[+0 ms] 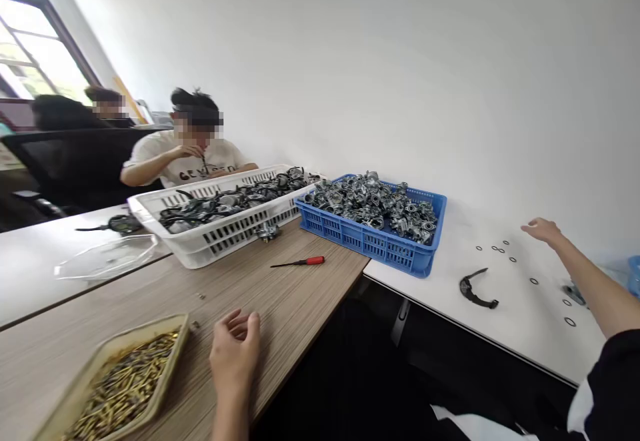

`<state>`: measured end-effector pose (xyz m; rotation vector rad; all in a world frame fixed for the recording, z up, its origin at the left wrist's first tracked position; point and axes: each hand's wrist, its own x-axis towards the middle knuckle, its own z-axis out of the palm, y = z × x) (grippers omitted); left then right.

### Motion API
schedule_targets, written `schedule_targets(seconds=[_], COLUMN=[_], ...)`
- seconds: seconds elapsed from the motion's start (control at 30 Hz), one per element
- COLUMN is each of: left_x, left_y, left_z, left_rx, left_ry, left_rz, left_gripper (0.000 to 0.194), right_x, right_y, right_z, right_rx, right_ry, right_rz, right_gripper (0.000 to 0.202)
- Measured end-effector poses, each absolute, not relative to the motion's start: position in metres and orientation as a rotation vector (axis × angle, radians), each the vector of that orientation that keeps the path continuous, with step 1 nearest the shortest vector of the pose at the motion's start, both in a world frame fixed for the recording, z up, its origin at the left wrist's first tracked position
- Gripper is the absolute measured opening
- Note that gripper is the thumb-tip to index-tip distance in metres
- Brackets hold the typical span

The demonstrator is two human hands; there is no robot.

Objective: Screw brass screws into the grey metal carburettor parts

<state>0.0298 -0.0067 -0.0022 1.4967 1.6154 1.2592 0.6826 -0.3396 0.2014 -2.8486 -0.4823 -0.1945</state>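
Note:
My left hand (234, 347) rests on the wood-grain table (280, 307), fingers loosely curled, thumb apart, with nothing seen in it. It lies right of a cream tray (183, 334) of small brass-coloured and grey metal pieces (135, 374). My right hand (543, 229) reaches over the far part of the white table (435, 294), its fingers extended and no object visible in them. Nearest to it are several thin black rings (506, 242). A black curved part like a watch with a strap (473, 289) lies closer to me. A grey metal part (574, 293) is partly hidden by my right forearm.
A blue basket (360, 244) holds many grey metal castings (373, 204). Beside it stands a white basket (200, 251) of black and grey parts. A red-handled screwdriver (314, 261) and a metal casting (267, 231) lie nearby. A co-worker (185, 157) sits behind the white basket.

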Motion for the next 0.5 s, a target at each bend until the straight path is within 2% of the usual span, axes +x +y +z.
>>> schedule_targets(seconds=[0.13,0.27,0.4,0.5], left_x=[0.029,0.030,0.033,0.035], left_y=[-0.007,-0.008,-0.010,-0.011], left_z=[-0.005,-0.006,-0.006,-0.006], left_rx=[1.518,1.513,1.519,1.525], left_ry=[1.568,1.537,1.500,1.482], left_rz=[1.293,1.318,1.355,1.383], left_gripper=[0.055,0.052,0.049,0.047], right_x=[0.645,0.580,0.531,0.521], right_y=[-0.229,-0.119,-0.046,-0.020], right_z=[0.217,0.201,0.168,0.144], right_rx=[-2.635,-2.376,-2.347,-2.429], right_ry=[-0.970,-1.574,-1.734,-1.605], right_rz=[0.029,0.229,0.312,0.231], right_gripper=[0.031,0.025,0.018,0.017])
